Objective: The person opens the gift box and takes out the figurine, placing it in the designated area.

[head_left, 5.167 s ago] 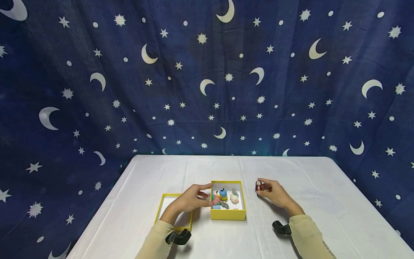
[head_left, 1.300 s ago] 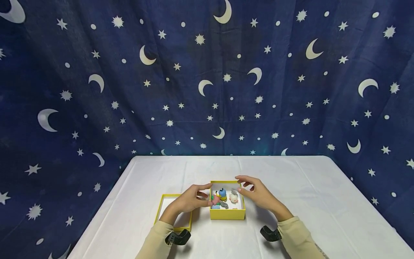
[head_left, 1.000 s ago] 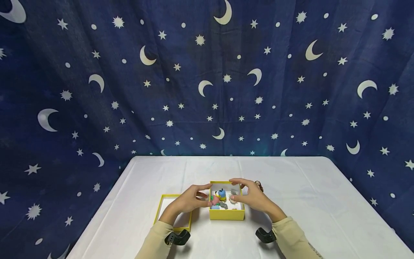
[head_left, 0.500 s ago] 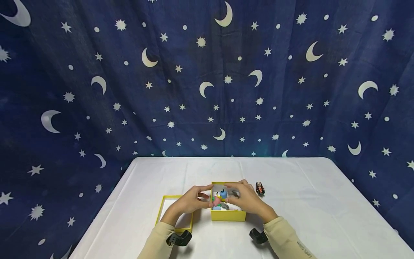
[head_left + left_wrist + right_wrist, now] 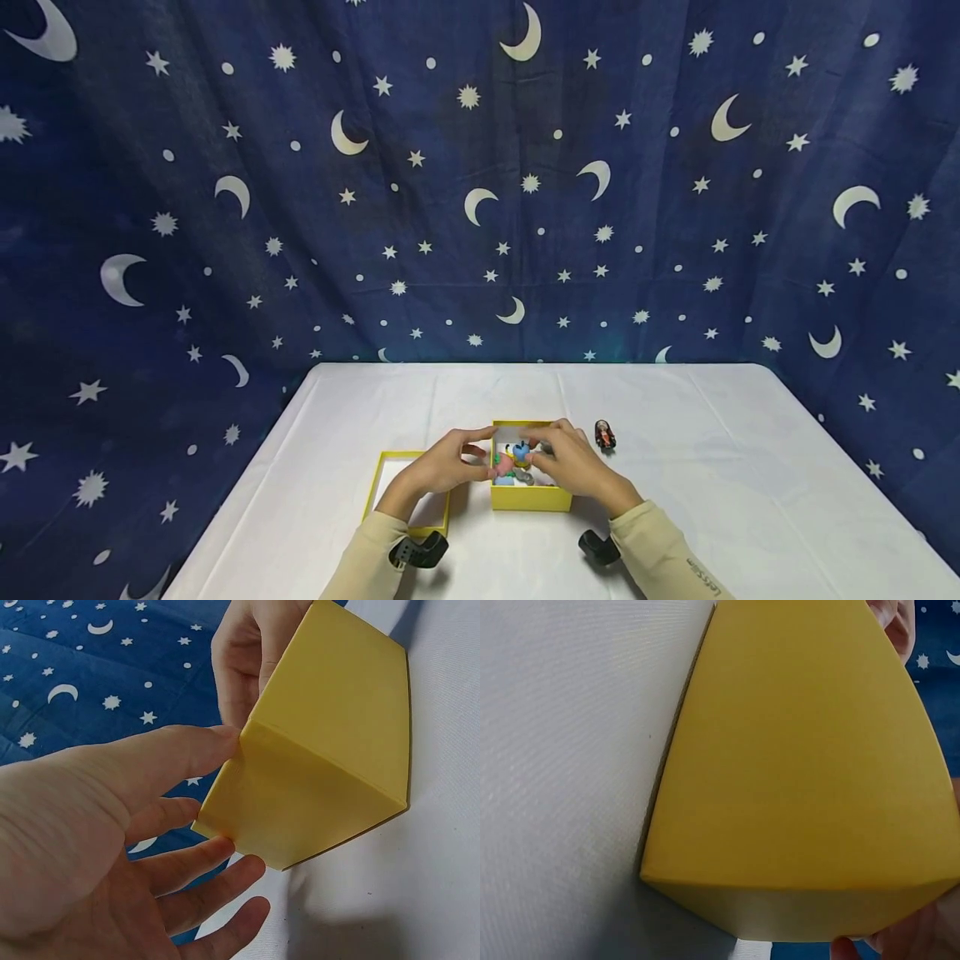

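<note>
In the head view, a yellow open box (image 5: pixel 531 498) stands on the table with several small toy figures inside. My left hand (image 5: pixel 442 461) holds its left side, thumb at the near rim and fingers spread toward the far corner; in the left wrist view the fingertips touch the box wall (image 5: pixel 300 799). My right hand (image 5: pixel 573 462) reaches over the right rim, its thumb and index finger at a blue figure (image 5: pixel 521 452). Whether they pinch it cannot be told. A pink figure (image 5: pixel 504 464) and a grey piece (image 5: pixel 524 477) lie beside it. The right palm hides the box's right part.
A yellow box lid (image 5: pixel 385 475) lies left of the box, partly under the left forearm. A dark-haired figurine (image 5: pixel 604 436) in red and black is on the white table (image 5: pixel 712 483) to the right. Behind hangs a dark blue star-and-moon curtain (image 5: pixel 420 200).
My right hand has put the dark-haired figurine down on the table and moved left into the box. Over the last half second the blue figure has shifted slightly. My left hand stays at the box.
</note>
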A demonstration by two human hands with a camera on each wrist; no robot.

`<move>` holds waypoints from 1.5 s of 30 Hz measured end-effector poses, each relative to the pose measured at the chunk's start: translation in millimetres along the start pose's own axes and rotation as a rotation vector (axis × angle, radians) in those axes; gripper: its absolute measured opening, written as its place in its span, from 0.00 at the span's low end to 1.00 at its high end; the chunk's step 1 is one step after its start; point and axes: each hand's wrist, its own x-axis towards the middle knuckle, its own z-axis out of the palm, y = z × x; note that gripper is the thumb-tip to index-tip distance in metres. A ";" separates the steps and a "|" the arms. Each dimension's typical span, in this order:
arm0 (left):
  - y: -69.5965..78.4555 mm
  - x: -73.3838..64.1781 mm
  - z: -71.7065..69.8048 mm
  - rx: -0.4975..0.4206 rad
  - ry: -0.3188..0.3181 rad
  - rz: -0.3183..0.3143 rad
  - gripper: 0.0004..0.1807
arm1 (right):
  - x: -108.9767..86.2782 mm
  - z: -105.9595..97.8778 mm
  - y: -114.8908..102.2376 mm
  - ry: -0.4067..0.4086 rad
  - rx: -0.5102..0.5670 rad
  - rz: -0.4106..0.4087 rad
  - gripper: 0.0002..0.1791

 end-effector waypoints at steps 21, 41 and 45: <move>2.0 2.0 -1.0 0.021 0.004 -0.017 0.38 | -1.0 1.2 -9.9 0.076 -0.081 0.074 0.08; 6.2 -0.3 -1.7 0.046 0.009 -0.014 0.37 | 0.1 -0.9 -11.7 0.073 -0.089 0.050 0.06; 4.4 -3.6 -0.8 0.031 0.018 -0.024 0.38 | -1.2 0.1 -12.9 0.060 -0.071 0.021 0.06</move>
